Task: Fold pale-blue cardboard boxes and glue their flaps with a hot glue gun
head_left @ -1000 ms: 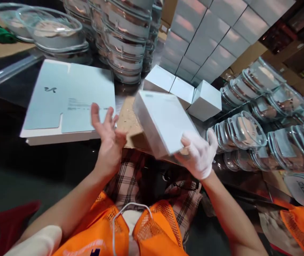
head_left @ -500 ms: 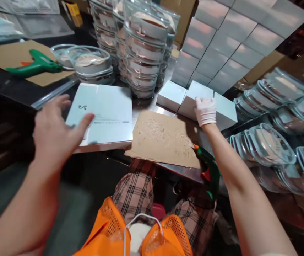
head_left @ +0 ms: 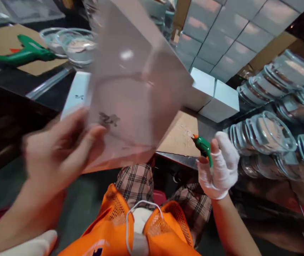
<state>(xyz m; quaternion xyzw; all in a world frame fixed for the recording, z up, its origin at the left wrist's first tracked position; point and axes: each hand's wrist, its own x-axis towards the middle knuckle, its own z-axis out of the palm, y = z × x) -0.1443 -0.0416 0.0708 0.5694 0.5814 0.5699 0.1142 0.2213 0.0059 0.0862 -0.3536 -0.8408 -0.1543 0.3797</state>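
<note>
Head view: a flat box blank [head_left: 133, 89] is pinched at its near corner by the left hand [head_left: 61, 149], tilted up over the desk [head_left: 175, 158]; right hand [head_left: 220, 165], fingers curled round a green glue gun [head_left: 204, 147], nozzle pointing toward the blank.

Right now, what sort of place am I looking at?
Probably a packing workshop: stacked white boxes, rows of lidded glass containers, the left hand lifting a flat box blank, the gloved right hand gripping a green glue gun.
</note>
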